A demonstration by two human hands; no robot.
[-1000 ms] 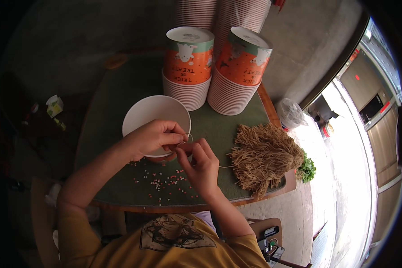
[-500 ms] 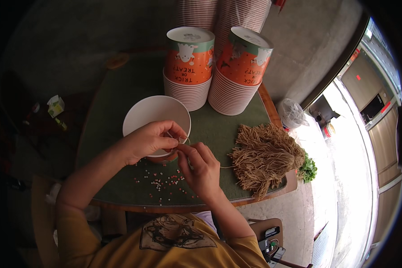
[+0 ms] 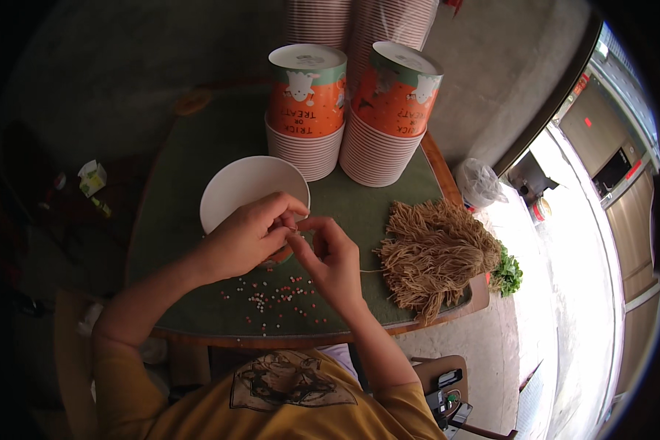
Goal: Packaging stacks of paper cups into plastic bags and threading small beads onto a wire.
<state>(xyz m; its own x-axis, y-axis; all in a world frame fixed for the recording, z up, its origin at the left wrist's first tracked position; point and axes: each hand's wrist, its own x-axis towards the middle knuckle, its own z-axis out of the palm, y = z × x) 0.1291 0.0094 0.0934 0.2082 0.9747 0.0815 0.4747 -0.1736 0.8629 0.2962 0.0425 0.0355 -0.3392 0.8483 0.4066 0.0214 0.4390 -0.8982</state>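
Note:
A white-lined paper bucket [image 3: 235,183] stands upright on the green tabletop, its mouth toward me. My left hand [image 3: 260,231] is closed in a pinch at the bucket's near right rim. Against it, my right hand [image 3: 331,253] is closed too, its thumb and forefinger meeting the left fingertips. A thin tan string [image 3: 371,271] runs from behind my right hand to a thick bundle of cut string [image 3: 436,257] on the right. The fingers mostly cover the string's end and that part of the rim.
Two stacks of upside-down orange-and-green paper buckets [image 3: 306,103] stand at the back, with taller stacks [image 3: 392,29] behind. Small white and red dots [image 3: 279,297] are scattered near the table's front edge. A plastic-wrapped tub [image 3: 480,183] and a leafy plant [image 3: 507,273] are beyond the right edge.
My right hand has turned, and its fingers have risen a little beside the left fingertips. The small loop of string that showed between the hands is now hidden. The bucket stays in place.

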